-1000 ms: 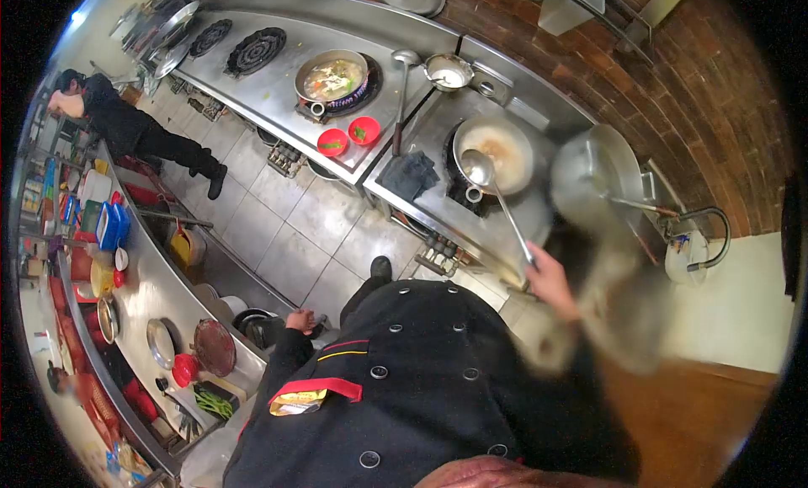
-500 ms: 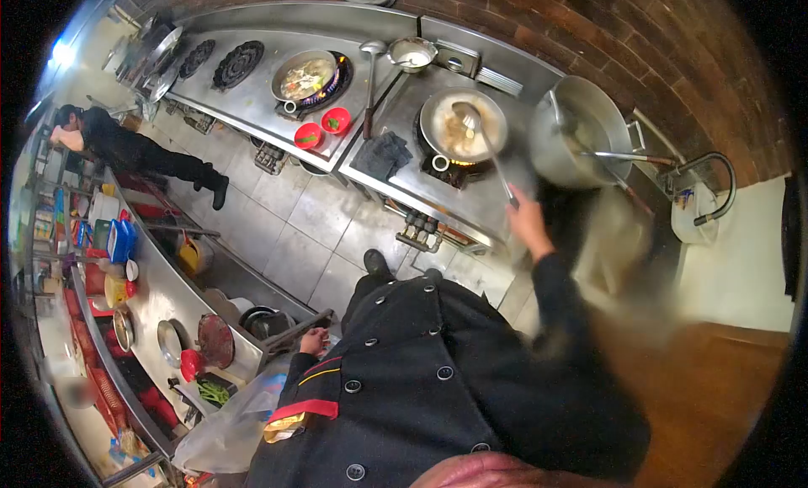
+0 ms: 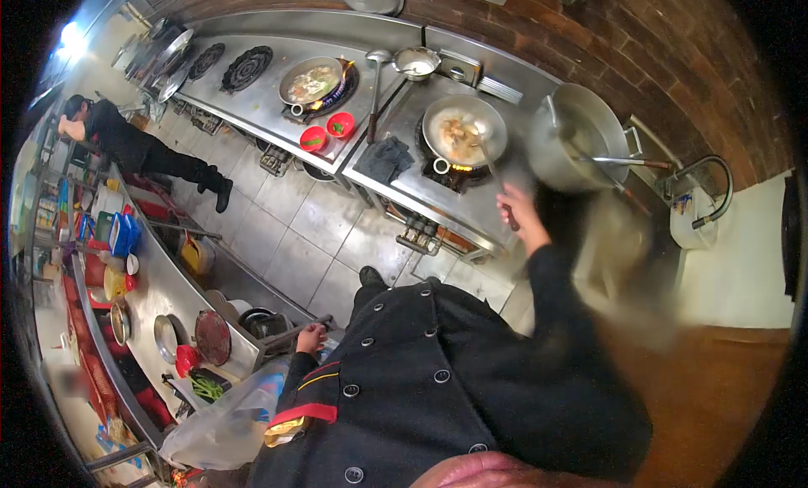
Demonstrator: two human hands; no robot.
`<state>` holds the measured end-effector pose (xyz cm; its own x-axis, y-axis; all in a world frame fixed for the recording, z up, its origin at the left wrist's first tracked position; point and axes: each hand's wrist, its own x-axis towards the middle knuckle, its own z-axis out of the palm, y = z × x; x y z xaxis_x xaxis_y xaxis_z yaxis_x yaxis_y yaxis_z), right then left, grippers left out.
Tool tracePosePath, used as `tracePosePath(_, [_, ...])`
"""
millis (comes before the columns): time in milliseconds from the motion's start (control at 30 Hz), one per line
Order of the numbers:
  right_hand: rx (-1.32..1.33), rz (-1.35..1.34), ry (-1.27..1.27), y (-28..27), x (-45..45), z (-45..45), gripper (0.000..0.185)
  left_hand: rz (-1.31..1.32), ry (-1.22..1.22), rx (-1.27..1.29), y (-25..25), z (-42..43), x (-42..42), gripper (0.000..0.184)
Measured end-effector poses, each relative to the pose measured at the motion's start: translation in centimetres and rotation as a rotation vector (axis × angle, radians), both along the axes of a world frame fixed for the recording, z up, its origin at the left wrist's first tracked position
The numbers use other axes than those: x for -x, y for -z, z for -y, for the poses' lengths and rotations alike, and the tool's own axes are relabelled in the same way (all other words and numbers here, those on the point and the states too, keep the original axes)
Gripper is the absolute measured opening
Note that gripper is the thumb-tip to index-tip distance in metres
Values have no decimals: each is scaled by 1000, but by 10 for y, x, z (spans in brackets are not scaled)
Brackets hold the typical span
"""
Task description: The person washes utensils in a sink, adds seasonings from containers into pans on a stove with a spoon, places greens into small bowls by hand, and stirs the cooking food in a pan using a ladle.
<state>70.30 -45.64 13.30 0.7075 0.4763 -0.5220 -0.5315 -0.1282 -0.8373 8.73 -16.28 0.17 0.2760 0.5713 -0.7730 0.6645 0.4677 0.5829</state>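
My right hand (image 3: 522, 214) is closed around the dark handle end of a long ladle (image 3: 492, 170). The ladle's head dips into a pan (image 3: 429, 144) on a lit burner, where it is mostly hidden in pale, cloudy liquid with brownish pieces. Flames show at the pan's near edge. Low by my side, my left hand (image 3: 311, 338) has its fingers curled, with nothing visible in them. It is close to the corner rail (image 3: 286, 335) of the steel side counter. A dark cloth (image 3: 383, 158) lies on the stove, left of the pan.
A second pan (image 3: 286, 88) of food sits over flames, near two red bowls (image 3: 340, 124). Another ladle (image 3: 375, 92) lies by a metal bowl (image 3: 417, 63). A big pot (image 3: 551, 143) stands at right. A person in dark clothes (image 3: 126, 143) leans at far left.
The ladle's head has gone from showing above the liquid to being mostly under it. My right hand has turned on the handle. The whole view has shifted slightly.
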Motion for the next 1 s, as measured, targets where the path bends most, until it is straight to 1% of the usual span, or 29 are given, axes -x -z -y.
tracePosePath(67, [-99,-97,-11,-3,-2,0,65,-27,122,-102,-5,7,-6,17])
tracePosePath(100, [-101,-89,-18,-5,-2,0,65,-61,101,-118,-8,11,-10,20])
tracePosePath(133, [8,26,-76,-12,1,0,64,-55,93,-119,-7,10,-11,20])
tracePosePath(167, [118,143,-133,-20,4,0,64,-10,52,-56,-2,8,-12,20])
tracePosePath(200, [118,152,-140,-30,5,1,64,35,12,8,3,7,-14,21])
tracePosePath(267, [464,499,-272,-47,9,4,63,54,23,-13,11,4,-17,21])
tracePosePath(300, [467,503,-277,-45,7,7,63,65,41,-34,15,3,-18,22])
tracePosePath(367, [612,1146,-256,-46,5,13,61,107,10,-6,28,1,-15,22])
tracePosePath(400, [617,1146,-262,-47,2,13,61,144,-17,16,34,-1,-13,22])
tracePosePath(467, [785,958,-288,-62,-4,4,60,184,-48,69,67,-8,10,20])
tracePosePath(500, [829,1040,-290,-50,-12,4,58,176,-9,134,84,-13,24,18])
tracePosePath(533, [832,1041,-289,-45,-16,3,58,167,29,197,83,-11,27,17])
tracePosePath(567, [868,1018,-285,-40,-18,3,58,167,31,199,81,-5,32,17])
tracePosePath(600, [902,996,-283,-33,-19,1,58,128,50,148,78,2,39,16])
tracePosePath(633, [900,1000,-284,-6,-26,0,58,91,66,96,74,6,41,16])
tracePosePath(667, [766,1151,-247,41,-36,5,59,91,63,97,79,8,51,16])
tracePosePath(700, [627,1296,-208,66,-42,9,61,46,275,-35,88,9,62,17])
tracePosePath(733, [633,1296,-215,57,-38,5,61,-29,282,5,76,14,58,19])
tracePosePath(800, [160,88,-52,11,-14,-19,63,-177,301,90,52,24,52,23])
tracePosePath(833, [55,16,-12,-4,-8,-25,64,-185,299,94,49,24,58,23])
tracePosePath(867, [49,14,-13,-6,-8,-26,64,-183,497,-56,47,18,59,23])
tracePosePath(933, [-66,-80,17,-9,-12,-26,63,-173,888,-359,49,6,59,22])
tracePosePath(967, [-25,-36,-6,-13,-9,-27,62,-164,1081,-505,58,5,63,22])
tracePosePath(1000, [-16,-37,-11,-18,-7,-26,62,-161,1076,-495,70,6,64,22])
